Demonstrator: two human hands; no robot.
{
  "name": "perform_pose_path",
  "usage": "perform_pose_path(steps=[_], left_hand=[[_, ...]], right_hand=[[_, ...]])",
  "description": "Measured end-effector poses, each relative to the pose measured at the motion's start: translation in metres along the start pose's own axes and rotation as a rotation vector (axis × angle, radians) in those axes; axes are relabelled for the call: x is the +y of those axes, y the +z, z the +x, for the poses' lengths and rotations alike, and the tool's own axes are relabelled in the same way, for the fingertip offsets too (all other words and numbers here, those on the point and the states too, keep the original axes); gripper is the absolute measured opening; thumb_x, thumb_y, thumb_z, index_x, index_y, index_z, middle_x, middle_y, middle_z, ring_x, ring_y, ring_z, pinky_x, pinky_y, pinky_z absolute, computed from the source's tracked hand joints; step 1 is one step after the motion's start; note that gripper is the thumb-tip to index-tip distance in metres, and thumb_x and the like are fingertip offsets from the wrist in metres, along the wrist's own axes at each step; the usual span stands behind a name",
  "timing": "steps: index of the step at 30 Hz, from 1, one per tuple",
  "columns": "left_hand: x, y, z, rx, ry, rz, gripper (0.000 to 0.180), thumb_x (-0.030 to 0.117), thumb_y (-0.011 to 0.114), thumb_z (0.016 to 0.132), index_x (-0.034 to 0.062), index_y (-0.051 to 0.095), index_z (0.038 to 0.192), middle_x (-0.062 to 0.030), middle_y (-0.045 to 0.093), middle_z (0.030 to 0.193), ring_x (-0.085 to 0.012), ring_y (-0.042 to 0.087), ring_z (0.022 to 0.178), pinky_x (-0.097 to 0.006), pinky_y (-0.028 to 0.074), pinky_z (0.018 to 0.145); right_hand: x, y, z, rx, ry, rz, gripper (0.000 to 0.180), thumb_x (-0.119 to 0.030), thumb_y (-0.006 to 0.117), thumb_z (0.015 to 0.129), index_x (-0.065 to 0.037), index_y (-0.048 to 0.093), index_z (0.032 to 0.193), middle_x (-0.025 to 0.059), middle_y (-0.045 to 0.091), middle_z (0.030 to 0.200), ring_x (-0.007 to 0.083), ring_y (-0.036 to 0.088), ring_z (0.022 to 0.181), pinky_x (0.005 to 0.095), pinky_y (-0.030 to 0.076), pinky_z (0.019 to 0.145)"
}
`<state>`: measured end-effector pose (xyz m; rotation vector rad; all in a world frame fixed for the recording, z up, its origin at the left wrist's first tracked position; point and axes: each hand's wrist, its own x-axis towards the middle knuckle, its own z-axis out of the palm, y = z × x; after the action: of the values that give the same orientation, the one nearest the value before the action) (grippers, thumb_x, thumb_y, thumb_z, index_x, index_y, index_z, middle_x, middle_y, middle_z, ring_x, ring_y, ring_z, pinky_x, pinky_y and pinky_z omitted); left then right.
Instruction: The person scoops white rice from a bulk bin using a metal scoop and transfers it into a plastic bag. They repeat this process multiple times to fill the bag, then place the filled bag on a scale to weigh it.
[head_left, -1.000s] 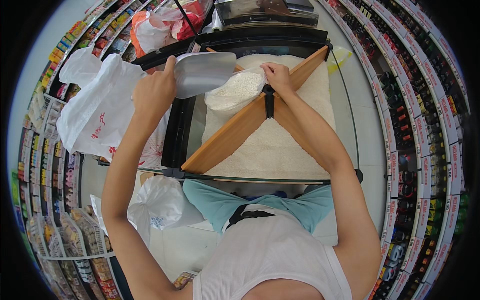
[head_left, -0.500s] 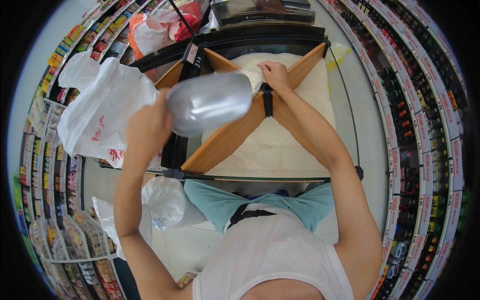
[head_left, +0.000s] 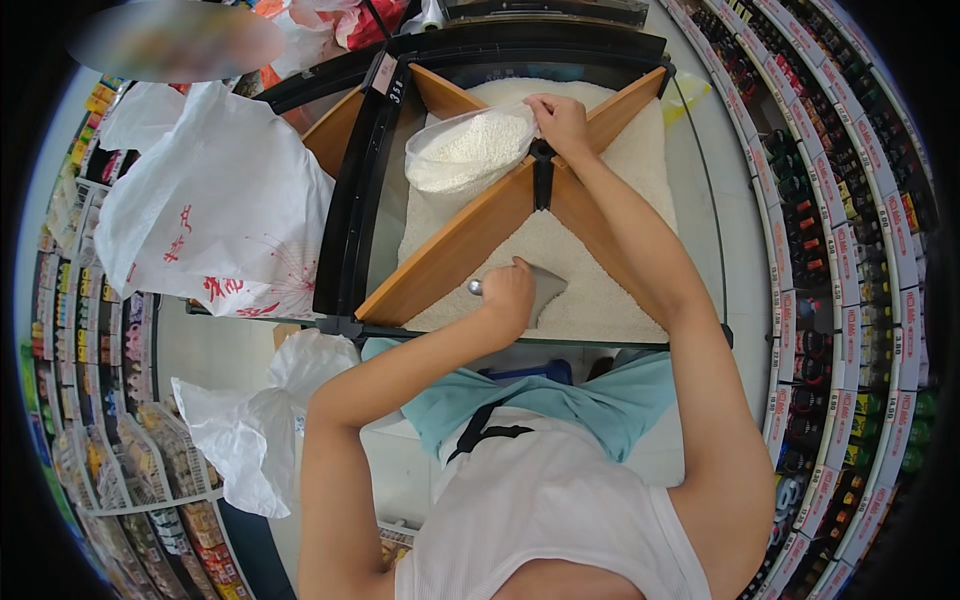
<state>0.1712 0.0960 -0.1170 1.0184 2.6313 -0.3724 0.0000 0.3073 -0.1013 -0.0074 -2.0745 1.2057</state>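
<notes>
My left hand [head_left: 507, 298] is closed around the handle of a metal scoop [head_left: 548, 293], whose round handle end shows beside my fist. The scoop's blade sits partly in the white rice [head_left: 600, 318] of the bin's near compartment. My right hand [head_left: 560, 124] pinches the rim of a clear plastic bag [head_left: 428, 172] with white grains in it. This bag lies tilted over the left compartment, next to the central black post [head_left: 542, 178] where the wooden dividers [head_left: 440, 245] meet.
Left of the glass-sided bin stands a big white plastic bag [head_left: 215, 200] with red print. Another knotted white bag [head_left: 250, 420] is below it. Stocked shelves [head_left: 850, 300] line the right side, with more shelves [head_left: 95, 320] on the left.
My left hand has swung the scoop from the bag's mouth down and right into the near compartment's rice. The bag now rests lower, its grains exposed to view; my right hand keeps its rim.
</notes>
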Motion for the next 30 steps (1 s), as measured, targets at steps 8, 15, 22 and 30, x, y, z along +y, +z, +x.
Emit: perform_pose_path(steps=[8,15,22,30], left_hand=[[0.006,0.012,0.035,-0.187,0.122,0.012,0.061,0.026,0.060,0.089,-0.0080,0.042,0.136,-0.0107,0.070,0.093,-0.0207,0.069,0.085,-0.032,0.053,0.068],[-0.031,-0.088,-0.020,0.661,0.209,-0.603,0.036,0.031,0.070,0.082,0.0046,0.058,0.104,-0.0135,0.058,0.086,-0.0275,0.058,0.079,-0.039,0.047,0.071],[-0.150,-0.151,0.010,0.150,-0.741,-0.973,0.053,0.050,0.056,0.092,-0.0016,0.064,0.080,-0.0101,0.054,0.058,-0.0277,0.056,0.055,-0.037,0.046,0.059],[-0.141,-0.117,0.048,-0.165,-0.866,-1.559,0.060,0.051,0.049,0.094,-0.0013,0.068,0.072,-0.0073,0.059,0.057,-0.0173,0.054,0.047,-0.032,0.042,0.046]], right_hand=[[-0.012,-0.002,-0.003,-0.009,0.084,0.016,0.016,-0.014,0.065,0.089,-0.002,0.074,0.094,0.0049,0.065,0.063,0.0079,0.055,0.053,0.0243,0.043,0.050],[-0.015,-0.005,-0.010,-0.039,0.142,0.031,0.018,-0.013,0.064,0.090,0.000,0.071,0.100,0.0070,0.069,0.072,0.0097,0.058,0.060,0.0248,0.047,0.058],[-0.040,-0.024,0.010,-0.123,0.254,-0.002,0.019,-0.017,0.060,0.089,-0.003,0.071,0.097,0.0210,0.067,0.085,0.0357,0.067,0.076,0.0370,0.051,0.067],[-0.062,-0.021,0.027,-0.202,0.330,-0.064,0.018,-0.015,0.061,0.088,-0.001,0.070,0.095,0.0200,0.068,0.086,0.0338,0.068,0.075,0.0355,0.052,0.068]])
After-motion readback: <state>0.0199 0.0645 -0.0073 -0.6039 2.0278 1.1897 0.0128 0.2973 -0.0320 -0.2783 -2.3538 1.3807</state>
